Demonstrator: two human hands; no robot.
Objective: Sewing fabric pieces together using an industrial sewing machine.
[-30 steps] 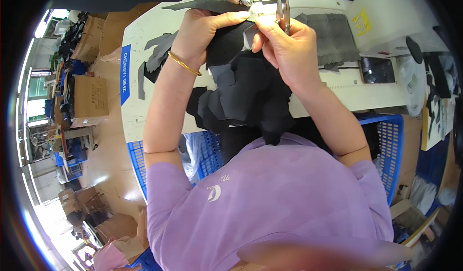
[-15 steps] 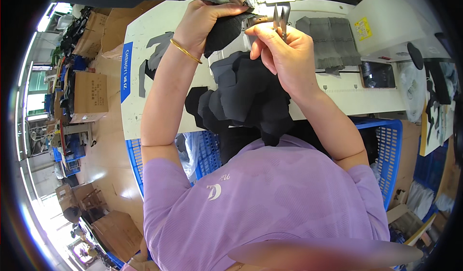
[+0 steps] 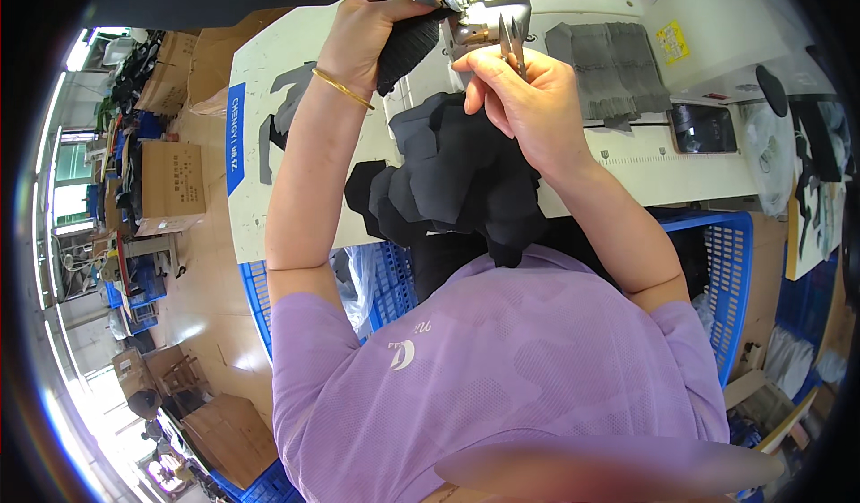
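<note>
I have my left hand [image 3: 372, 33] clamped on a black ribbed fabric piece [image 3: 408, 46] at the sewing machine head [image 3: 475, 15], while my right hand [image 3: 528, 100] pinches thread snips [image 3: 512, 37] just above the dark fabric bundle [image 3: 457, 176]. This looks like the thread-trimming step. Next I would need to bring the snip tips carefully to the seam, clear of my fingers.

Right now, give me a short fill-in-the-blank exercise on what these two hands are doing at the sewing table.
1. The left hand grips a piece of ____ fabric near the sewing machine.
2. The right hand holds small metal ____.
3. The left wrist wears a thin ____-coloured bangle.
4. A stack of grey pieces lies on the ____ table.

Missing words: black; snips; gold; white
</note>
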